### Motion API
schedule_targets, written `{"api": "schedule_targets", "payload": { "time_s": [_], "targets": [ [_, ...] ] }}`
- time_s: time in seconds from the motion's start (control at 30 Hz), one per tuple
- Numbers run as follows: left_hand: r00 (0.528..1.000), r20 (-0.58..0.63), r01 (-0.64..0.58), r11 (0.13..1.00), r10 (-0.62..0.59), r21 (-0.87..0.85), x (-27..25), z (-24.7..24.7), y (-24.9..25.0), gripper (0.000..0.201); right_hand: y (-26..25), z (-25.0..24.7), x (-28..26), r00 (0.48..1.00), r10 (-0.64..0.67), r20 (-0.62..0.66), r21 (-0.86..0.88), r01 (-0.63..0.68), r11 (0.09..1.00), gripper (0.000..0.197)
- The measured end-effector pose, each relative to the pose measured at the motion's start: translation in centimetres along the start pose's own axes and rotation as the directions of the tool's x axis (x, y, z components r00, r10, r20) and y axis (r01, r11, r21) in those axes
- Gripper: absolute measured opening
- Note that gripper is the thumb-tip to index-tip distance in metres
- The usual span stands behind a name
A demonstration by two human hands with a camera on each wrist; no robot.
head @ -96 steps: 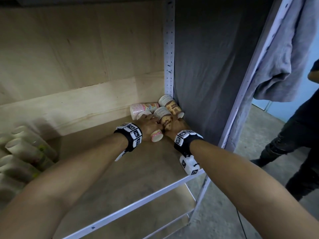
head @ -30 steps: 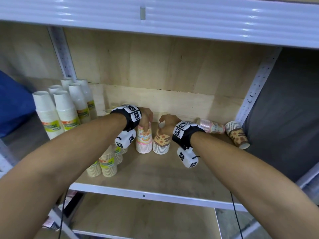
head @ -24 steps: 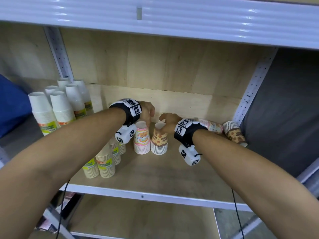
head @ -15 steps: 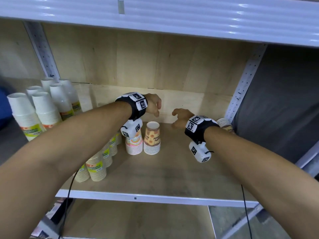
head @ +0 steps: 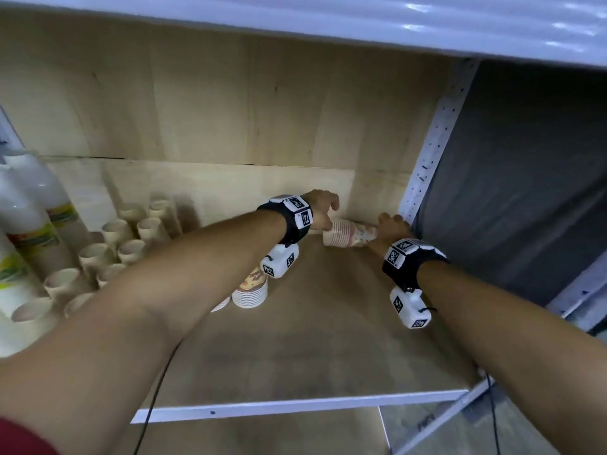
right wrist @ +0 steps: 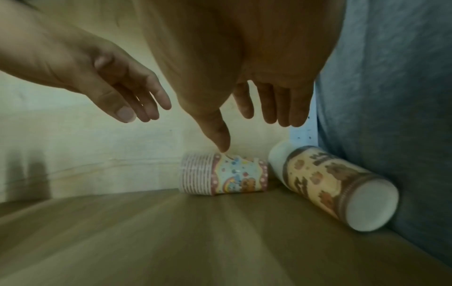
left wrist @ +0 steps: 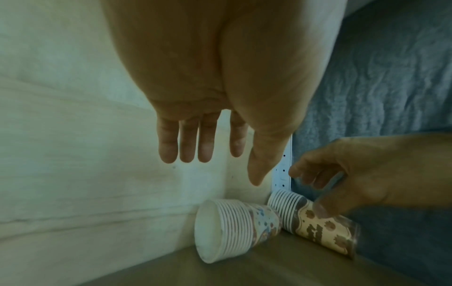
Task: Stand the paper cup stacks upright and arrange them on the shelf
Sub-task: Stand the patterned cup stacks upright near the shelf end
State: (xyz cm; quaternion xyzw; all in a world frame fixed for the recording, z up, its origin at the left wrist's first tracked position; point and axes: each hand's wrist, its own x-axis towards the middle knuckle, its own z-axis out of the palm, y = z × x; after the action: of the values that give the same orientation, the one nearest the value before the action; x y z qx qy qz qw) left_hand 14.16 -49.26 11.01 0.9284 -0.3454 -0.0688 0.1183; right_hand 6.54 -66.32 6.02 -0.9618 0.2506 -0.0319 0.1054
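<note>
At the far left of the shelf (head: 328, 349) stand tall white cup stacks (head: 29, 205), upright. Beside them is a cluster of tan upright stacks (head: 124, 244). Further right, partly behind the left forearm, a brown-patterned stack (head: 251, 290) stands rim down on the board.

The left hand (left wrist: 208, 120) hangs over the back right corner with its fingers straight and loosely spread, holding nothing. Below it a pink-rimmed stack (right wrist: 223, 174) with a rainbow print lies on its side against the back panel (head: 230, 110), its open end toward the left. In the right wrist view the thumb of the right hand (right wrist: 257, 92) reaches down to the top of this stack; whether it touches is unclear. That hand's fingers are straight and apart, gripping nothing.

Just right of the rainbow stack, a brown stack (right wrist: 327, 183) lies tilted on its side in the corner, against the grey cloth (head: 525, 178) and near the white perforated post (head: 430, 149).
</note>
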Motion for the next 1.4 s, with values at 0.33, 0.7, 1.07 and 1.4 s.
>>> {"api": "schedule_targets", "payload": {
  "time_s": [0.33, 0.7, 1.07, 1.4],
  "targets": [
    [0.996, 0.013, -0.083, 0.996, 0.083, 0.015, 6.0, 4.4, 2.4, 0.074, 5.7, 2.8, 2.3, 0.992, 0.115, -0.054, 0.022, -0.113, 0.993, 0.083],
    [0.997, -0.009, -0.072, 0.978, 0.075, 0.195, 8.7, 7.1, 1.9, 0.062, 7.1, 5.4, 3.0, 0.971, 0.220, -0.089, 0.105, -0.211, 0.972, 0.075],
    [1.000, -0.004, 0.002, 0.970, -0.001, 0.245, 8.5, 7.2, 2.1, 0.065, 7.2, 7.0, 2.7, 0.964, 0.267, 0.003, 0.155, -0.264, 0.952, 0.085],
    [0.999, -0.035, 0.043, 0.965, -0.035, 0.260, 7.0, 6.4, 2.1, 0.074, 6.1, 4.4, 1.7, 0.975, 0.216, -0.061, 0.156, -0.204, 0.966, 0.065]
  ]
}}
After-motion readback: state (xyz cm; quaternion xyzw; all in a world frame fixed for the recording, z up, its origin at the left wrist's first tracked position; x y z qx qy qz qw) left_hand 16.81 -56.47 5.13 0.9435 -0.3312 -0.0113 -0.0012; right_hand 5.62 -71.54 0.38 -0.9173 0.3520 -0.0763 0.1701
